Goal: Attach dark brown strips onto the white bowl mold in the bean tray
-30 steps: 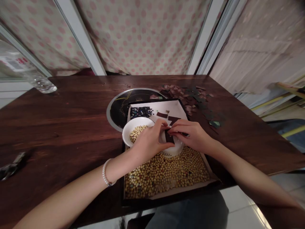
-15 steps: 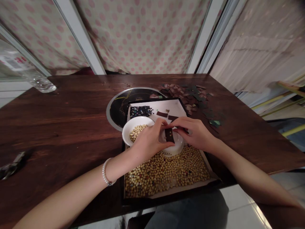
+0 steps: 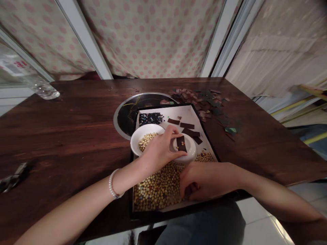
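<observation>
The dark strip (image 3: 181, 146) is above the white dish (image 3: 192, 153), with a few small yellowish beads on its face; I can't tell whether it touches the dish. It looks thin and light, more bendy than stiff, and would probably crease if squeezed hard; the ends are the sensible hold, since a tilt could roll off any loose beads. The left hand (image 3: 162, 144) holds it just so, fingers and thumb curved into a C with one end of the strip at each side; the right hand (image 3: 204, 178) is low over the tray's near part, fingers curled down by the loose beads (image 3: 153, 190), and whether anything is pinched there I can't tell.

Left of the dish is a white bowl (image 3: 134, 136) part-filled with pale beads (image 3: 147, 139); farther up the paper-lined tray (image 3: 178, 110) lie more dark strips (image 3: 187, 126), some overlapping, and a patch of dark beads (image 3: 150, 118). Beyond, on the wooden table (image 3: 63, 129), brown and green scraps (image 3: 189, 98) are scattered at the far right; a metal object (image 3: 15, 175) lies at the left edge.

The only label I notice is on the clear bottle (image 3: 46, 90); it has red characters and a barcode-like block, too blurred to read; I spot no brand elsewhere.
</observation>
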`<action>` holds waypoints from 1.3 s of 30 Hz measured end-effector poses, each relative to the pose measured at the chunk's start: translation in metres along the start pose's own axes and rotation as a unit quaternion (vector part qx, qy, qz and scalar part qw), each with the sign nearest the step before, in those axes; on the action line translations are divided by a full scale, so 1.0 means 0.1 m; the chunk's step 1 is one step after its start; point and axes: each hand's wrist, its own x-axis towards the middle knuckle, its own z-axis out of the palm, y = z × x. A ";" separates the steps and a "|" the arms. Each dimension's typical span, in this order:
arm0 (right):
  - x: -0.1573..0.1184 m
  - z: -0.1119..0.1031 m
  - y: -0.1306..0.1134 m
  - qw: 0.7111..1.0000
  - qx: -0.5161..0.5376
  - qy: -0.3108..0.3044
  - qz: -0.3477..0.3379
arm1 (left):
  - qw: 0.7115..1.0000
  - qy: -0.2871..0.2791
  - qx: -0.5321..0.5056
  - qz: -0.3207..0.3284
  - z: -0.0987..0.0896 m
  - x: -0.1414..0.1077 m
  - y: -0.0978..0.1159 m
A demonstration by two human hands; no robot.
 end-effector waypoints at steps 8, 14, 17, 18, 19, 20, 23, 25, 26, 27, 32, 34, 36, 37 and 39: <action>0.07 0.09 -0.05 0.991 -0.113 0.077 -0.014 | 1.000 0.005 0.003 0.001 0.00 0.00 0.00; 0.09 0.16 -0.08 0.976 -0.203 0.075 -0.023 | 1.000 0.010 -0.001 0.005 0.01 0.00 0.00; 0.09 0.16 -0.09 0.974 -0.218 0.061 -0.022 | 1.000 0.007 -0.003 0.007 0.01 0.00 0.00; 0.10 0.16 -0.09 0.974 -0.216 0.059 -0.022 | 1.000 0.005 -0.002 0.006 0.01 0.00 0.00; 0.10 0.16 -0.09 0.975 -0.212 0.058 -0.023 | 1.000 0.004 -0.003 0.005 0.01 0.01 0.00; 0.11 0.15 -0.08 0.976 -0.206 0.060 -0.024 | 1.000 0.004 -0.003 0.004 0.00 0.01 0.01; 0.11 0.11 -0.08 0.986 -0.146 0.069 -0.035 | 1.000 0.002 -0.005 0.002 0.00 0.01 0.01; 0.08 0.05 -0.08 0.996 -0.048 0.062 -0.048 | 1.000 0.000 -0.003 -0.001 0.00 0.00 0.00; 0.05 0.02 -0.07 0.997 0.012 0.060 -0.054 | 1.000 0.000 -0.002 0.001 0.00 0.00 -0.01; 0.03 -0.02 -0.06 0.994 0.068 0.067 -0.056 | 1.000 0.001 -0.003 0.007 0.00 0.00 -0.01; -0.05 -0.23 0.13 0.926 0.077 0.369 -0.014 | 1.000 0.004 -0.014 0.023 0.03 0.00 -0.04; -0.04 -0.28 0.24 0.883 0.002 0.470 -0.003 | 1.000 0.008 0.003 0.014 0.04 0.00 -0.04; -0.02 -0.30 0.32 0.867 -0.054 0.495 -0.006 | 1.000 0.008 0.011 0.014 0.04 0.00 -0.04; 0.00 -0.31 0.34 0.868 -0.074 0.491 -0.010 | 1.000 0.008 0.009 0.015 0.04 0.00 -0.04; 0.01 -0.29 0.36 0.874 -0.100 0.475 -0.010 | 1.000 0.006 0.004 0.017 0.04 0.00 -0.04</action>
